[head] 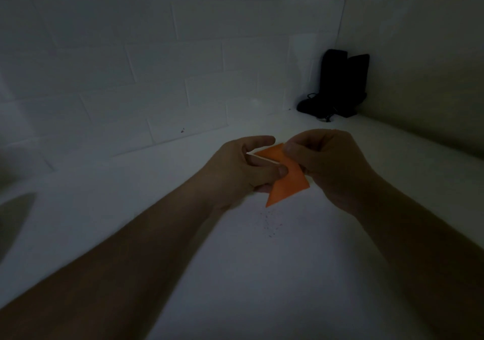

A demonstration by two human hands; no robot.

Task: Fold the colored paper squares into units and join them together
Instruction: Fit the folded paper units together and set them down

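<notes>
Dim white counter (pixel 235 274) against a tiled wall (pixel 131 64); dark objects (pixel 337 85) in the far right corner. Orange paper (pixel 285 180), folded to a pointed shape, held above the counter between both hands. Left hand (pixel 241 166) pinching its left edge, thumb on top, forefinger straight. Right hand (pixel 324 161) curled round its far right corner.

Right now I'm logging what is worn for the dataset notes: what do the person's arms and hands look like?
Both forearms are bare as far as the frame shows: no sleeves visible. The left hand and right hand wear no gloves. In the dim light no rings, watch or markings can be made out.
</notes>
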